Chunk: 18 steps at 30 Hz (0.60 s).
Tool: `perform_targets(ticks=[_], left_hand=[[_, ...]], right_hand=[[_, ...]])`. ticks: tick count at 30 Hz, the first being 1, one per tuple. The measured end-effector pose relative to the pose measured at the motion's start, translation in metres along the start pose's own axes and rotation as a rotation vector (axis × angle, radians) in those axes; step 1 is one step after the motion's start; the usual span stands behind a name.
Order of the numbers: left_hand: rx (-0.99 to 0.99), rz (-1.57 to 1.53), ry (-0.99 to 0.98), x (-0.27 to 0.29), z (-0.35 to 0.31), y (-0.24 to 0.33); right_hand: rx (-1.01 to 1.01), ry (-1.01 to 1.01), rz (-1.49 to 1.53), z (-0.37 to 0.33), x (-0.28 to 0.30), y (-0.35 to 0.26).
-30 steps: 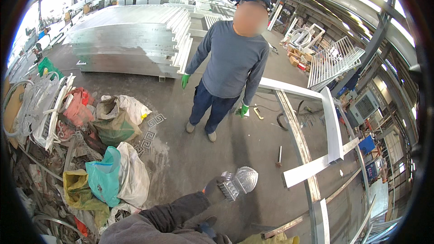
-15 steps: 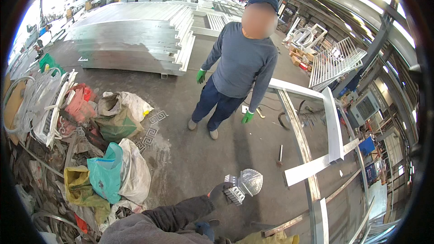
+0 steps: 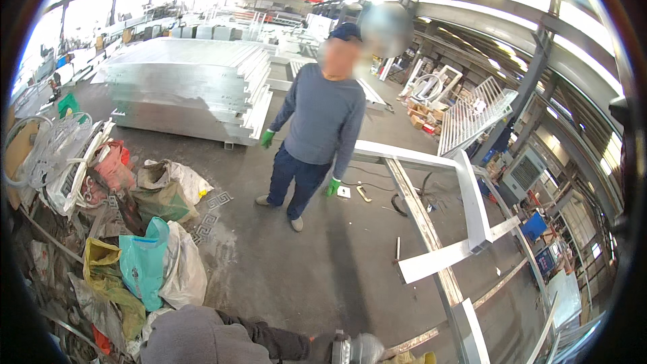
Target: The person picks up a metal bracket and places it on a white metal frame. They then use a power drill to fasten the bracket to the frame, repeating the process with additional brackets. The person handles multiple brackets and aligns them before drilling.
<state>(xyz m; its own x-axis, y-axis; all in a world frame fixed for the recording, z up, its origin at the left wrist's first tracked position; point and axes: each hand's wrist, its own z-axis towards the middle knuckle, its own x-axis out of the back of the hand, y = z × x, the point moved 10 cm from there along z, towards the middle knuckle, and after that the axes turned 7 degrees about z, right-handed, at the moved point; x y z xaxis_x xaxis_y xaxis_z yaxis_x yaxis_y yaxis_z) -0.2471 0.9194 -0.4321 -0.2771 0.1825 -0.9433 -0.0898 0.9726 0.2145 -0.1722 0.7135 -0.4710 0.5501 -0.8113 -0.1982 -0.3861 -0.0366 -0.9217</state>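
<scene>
My left hand shows at the bottom edge in a grey glove with a striped cuff, at the end of a dark sleeve. It hovers over the bare concrete floor, and the frame edge cuts it off, so its grip is hidden. My right hand is out of view. A person in a blue-grey sweater, dark trousers and green gloves stands a few steps ahead, facing me, arms hanging down. A long white metal frame lies on the floor to the right of that person.
Bags, sacks and scrap are heaped along the left. A big stack of grey metal panels sits at the back left. White railings lean at the back right. Small tools and a cable lie by the frame.
My gloved hand has dropped from mid-lower picture to the bottom edge. The standing person now appears nearer the middle with the arms lowered.
</scene>
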Motion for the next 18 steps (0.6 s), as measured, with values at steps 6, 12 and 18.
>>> perform_targets(ticks=[6,12,18], left_hand=[[0.010,0.727,0.352,0.045,-0.053,-0.088],[0.055,1.109,0.278,-0.019,-0.037,-0.224],[0.275,1.352,-0.153,-0.160,0.040,-0.457]], right_hand=[[0.143,0.149,0.072,-0.051,0.121,-0.033],[0.273,0.374,0.119,-0.129,0.255,-0.070],[0.420,0.851,0.265,-0.253,0.394,-0.089]])
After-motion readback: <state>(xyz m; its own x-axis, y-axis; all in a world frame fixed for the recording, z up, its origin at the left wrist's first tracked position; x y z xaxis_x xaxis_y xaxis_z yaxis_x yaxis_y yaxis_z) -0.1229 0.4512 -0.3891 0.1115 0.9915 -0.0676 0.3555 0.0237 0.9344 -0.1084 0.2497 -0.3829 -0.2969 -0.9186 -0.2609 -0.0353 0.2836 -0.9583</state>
